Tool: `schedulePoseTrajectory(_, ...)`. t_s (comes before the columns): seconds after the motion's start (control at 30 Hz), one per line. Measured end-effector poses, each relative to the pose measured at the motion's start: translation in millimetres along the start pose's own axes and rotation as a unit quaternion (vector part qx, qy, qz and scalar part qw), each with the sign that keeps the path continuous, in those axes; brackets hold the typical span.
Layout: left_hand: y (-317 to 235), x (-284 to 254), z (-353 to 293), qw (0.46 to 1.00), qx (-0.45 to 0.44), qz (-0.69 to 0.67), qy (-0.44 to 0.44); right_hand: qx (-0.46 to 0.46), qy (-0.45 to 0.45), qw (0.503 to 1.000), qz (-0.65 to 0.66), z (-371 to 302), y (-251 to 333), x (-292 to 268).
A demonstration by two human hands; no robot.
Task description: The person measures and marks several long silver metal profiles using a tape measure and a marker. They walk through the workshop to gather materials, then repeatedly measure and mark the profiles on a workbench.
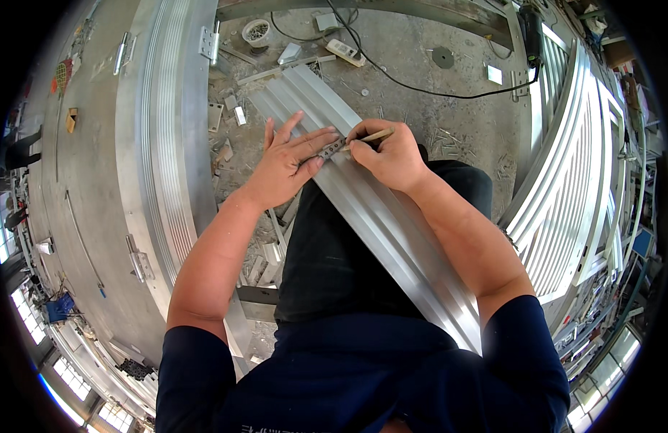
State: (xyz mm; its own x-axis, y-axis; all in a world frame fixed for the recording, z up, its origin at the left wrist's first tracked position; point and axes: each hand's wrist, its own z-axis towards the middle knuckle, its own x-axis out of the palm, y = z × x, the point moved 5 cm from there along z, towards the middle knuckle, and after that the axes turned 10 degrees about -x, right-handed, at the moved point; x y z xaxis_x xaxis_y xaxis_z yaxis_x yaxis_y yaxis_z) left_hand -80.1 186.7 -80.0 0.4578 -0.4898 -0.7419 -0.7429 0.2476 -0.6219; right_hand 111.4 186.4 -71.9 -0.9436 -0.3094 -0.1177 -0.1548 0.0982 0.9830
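A long ribbed aluminium profile (392, 224) runs diagonally across my lap, from the far left down to the near right. My left hand (287, 166) rests on it with some fingers spread. Between that thumb and forefinger a small dark perforated metal plate (332, 149) is pinned against the ribs. My right hand (395, 155) is closed around a pencil (377, 136), its tip lowered to the plate's right end. Whether the tip touches the metal, I cannot tell. My fingers cover part of the plate.
Left stands a wide metal surface with a ribbed profile (161, 144) and hinges (209, 43). A white bucket of small parts (257, 32), a remote-like device (346, 52) and a black cable (420, 90) lie beyond. Slatted aluminium panels (565, 209) stand right. Offcuts and screws litter the floor.
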Motion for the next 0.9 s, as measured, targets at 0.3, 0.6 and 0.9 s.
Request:
schedulePoseTrajectory(0.3,-5.6,-0.8,2.6,0.994,-0.044,-0.091,-0.048,-0.038,-0.042,0.998,-0.017,-2.3,3.4,-1.8)
schedulePoseTrajectory(0.6,-7.6,-3.8,12.2,0.998,-0.056,-0.041,0.011,-0.054,-0.036,0.997,-0.049,-5.3,3.7,-2.9)
schedulePoseTrajectory(0.9,-10.1,-5.6,11.1,0.998,-0.047,-0.029,0.030,-0.050,-0.038,0.997,-0.045,-5.7,1.7,-2.5)
